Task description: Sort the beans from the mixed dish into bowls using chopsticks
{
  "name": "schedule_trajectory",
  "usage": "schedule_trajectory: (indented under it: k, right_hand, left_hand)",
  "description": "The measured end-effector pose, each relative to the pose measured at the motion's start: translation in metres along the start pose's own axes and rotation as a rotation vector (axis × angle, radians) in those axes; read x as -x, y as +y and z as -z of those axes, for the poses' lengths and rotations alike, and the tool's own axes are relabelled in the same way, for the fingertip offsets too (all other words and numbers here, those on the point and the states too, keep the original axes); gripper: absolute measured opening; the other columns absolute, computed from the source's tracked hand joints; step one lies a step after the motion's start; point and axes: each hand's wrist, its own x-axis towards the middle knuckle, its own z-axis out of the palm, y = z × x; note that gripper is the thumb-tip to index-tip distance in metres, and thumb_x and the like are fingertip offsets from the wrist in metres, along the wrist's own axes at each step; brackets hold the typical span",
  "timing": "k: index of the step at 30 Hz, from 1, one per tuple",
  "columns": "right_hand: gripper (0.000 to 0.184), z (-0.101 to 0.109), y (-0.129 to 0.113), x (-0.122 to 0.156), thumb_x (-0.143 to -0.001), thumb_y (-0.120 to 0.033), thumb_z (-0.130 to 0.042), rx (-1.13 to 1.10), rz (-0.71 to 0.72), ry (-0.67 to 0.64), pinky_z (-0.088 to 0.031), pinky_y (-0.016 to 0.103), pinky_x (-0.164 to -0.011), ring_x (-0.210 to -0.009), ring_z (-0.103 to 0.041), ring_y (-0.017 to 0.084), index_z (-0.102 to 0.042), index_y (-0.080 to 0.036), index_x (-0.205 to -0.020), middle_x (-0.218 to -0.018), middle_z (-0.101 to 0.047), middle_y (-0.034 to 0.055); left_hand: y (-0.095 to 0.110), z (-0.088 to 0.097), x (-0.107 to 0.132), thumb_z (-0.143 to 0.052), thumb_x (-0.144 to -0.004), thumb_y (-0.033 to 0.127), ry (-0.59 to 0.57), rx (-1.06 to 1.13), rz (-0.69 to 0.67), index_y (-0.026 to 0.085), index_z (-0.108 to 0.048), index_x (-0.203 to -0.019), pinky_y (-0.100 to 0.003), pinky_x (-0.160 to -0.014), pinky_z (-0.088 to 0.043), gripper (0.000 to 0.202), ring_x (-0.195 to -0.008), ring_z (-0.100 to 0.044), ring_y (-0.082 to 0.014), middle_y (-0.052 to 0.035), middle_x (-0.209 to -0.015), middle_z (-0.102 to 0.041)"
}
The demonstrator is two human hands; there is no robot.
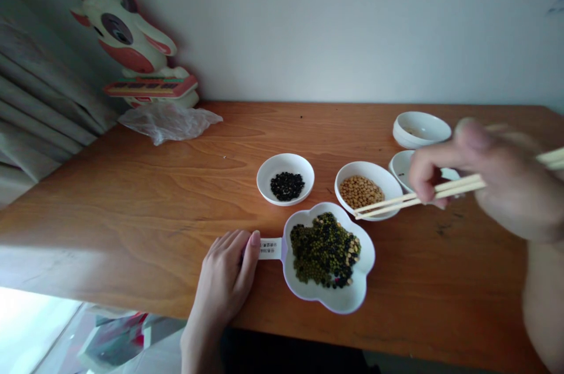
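Note:
A white flower-shaped dish (348,297) holds a heap of mixed green, black and yellow beans (324,250). My left hand (227,277) lies on the table with its fingers together over the dish's handle (270,248). My right hand (489,177), blurred, is closed on a pair of wooden chopsticks (414,200). Their tips hover over the near rim of a small white bowl (348,177) of yellow beans (360,190). Another white bowl (268,174) with black beans (286,185) stands to the left of it.
Two more white bowls (420,127) (400,165) stand at the back right, partly behind my right hand. A crumpled clear plastic bag (167,120) and a cartoon cow figure (132,45) sit at the back left against the wall. The wooden table (132,198) ends close to me.

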Motion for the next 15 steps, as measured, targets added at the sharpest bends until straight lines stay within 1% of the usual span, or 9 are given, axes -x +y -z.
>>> schedule_trajectory:
  k: [2, 3, 5, 7, 9, 11, 15]
  right_hand:
    - [0.075, 0.013, 0.003, 0.005, -0.108, -0.061, -0.018, 0.016, 0.002, 0.118, -0.034, 0.04, -0.059, -0.055, -0.053, 0.019, -0.067, -0.022, -0.066, -0.057, -0.061, 0.0061]
    - [0.074, 0.018, 0.004, 0.006, -0.108, -0.06, -0.018, 0.034, 0.003, 0.153, -0.034, 0.041, -0.06, -0.055, -0.053, 0.019, -0.067, -0.023, -0.067, -0.058, -0.061, 0.0062]
    - [0.072, 0.024, 0.006, 0.007, -0.109, -0.059, -0.019, 0.078, -0.015, 0.176, -0.034, 0.042, -0.063, -0.057, -0.052, 0.018, -0.068, -0.023, -0.07, -0.06, -0.062, 0.0053]
    - [0.072, 0.023, 0.005, 0.007, -0.109, -0.059, -0.018, 0.074, -0.035, 0.173, -0.033, 0.041, -0.063, -0.058, -0.051, 0.017, -0.067, -0.023, -0.071, -0.061, -0.061, 0.0048]
    - [0.073, 0.016, 0.002, 0.005, -0.108, -0.06, -0.016, 0.036, -0.029, 0.146, -0.032, 0.04, -0.061, -0.057, -0.05, 0.017, -0.065, -0.022, -0.071, -0.061, -0.059, 0.0048]
    - [0.073, 0.003, 0.0, 0.001, -0.108, -0.06, -0.016, 0.013, -0.005, 0.082, -0.034, 0.039, -0.06, -0.057, -0.051, 0.017, -0.064, -0.022, -0.07, -0.06, -0.058, 0.004]
    - [0.065, -0.028, 0.001, -0.012, -0.108, -0.062, -0.025, 0.038, 0.044, -0.092, -0.038, 0.034, -0.062, -0.06, -0.052, 0.015, -0.062, -0.022, -0.073, -0.064, -0.059, 0.001]
  left_hand:
    - [0.0, 0.0, 0.0, -0.04, -0.111, 0.037, -0.001, 0.003, -0.006, 0.023, -0.051, -0.081, -0.034, -0.076, -0.04, 0.035, -0.077, -0.056, -0.0213, -0.0026, -0.08, -0.062]
    - [0.0, -0.001, 0.001, -0.04, -0.111, 0.037, -0.001, 0.002, -0.008, 0.023, -0.05, -0.08, -0.034, -0.076, -0.04, 0.035, -0.077, -0.056, -0.0212, -0.0025, -0.08, -0.061]
    - [0.0, -0.001, 0.001, -0.04, -0.111, 0.037, 0.001, 0.0, -0.01, 0.023, -0.049, -0.079, -0.034, -0.075, -0.039, 0.036, -0.076, -0.055, -0.021, -0.0021, -0.079, -0.061]
    - [0.001, -0.001, 0.0, -0.04, -0.111, 0.038, 0.0, -0.001, -0.009, 0.023, -0.048, -0.078, -0.034, -0.075, -0.039, 0.037, -0.075, -0.055, -0.0208, -0.0018, -0.078, -0.06]
    - [0.001, -0.001, -0.001, -0.04, -0.112, 0.038, -0.001, -0.001, -0.011, 0.023, -0.049, -0.079, -0.034, -0.075, -0.039, 0.037, -0.075, -0.055, -0.0208, -0.002, -0.079, -0.061]
    - [0.002, -0.001, -0.001, -0.039, -0.112, 0.038, -0.003, -0.005, -0.018, 0.023, -0.05, -0.08, -0.034, -0.076, -0.039, 0.037, -0.076, -0.056, -0.021, -0.0023, -0.08, -0.062]
    - [0.003, -0.001, -0.001, -0.038, -0.112, 0.037, 0.004, -0.015, -0.022, 0.023, -0.05, -0.079, -0.034, -0.075, -0.039, 0.037, -0.075, -0.056, -0.0213, -0.0026, -0.079, -0.062]
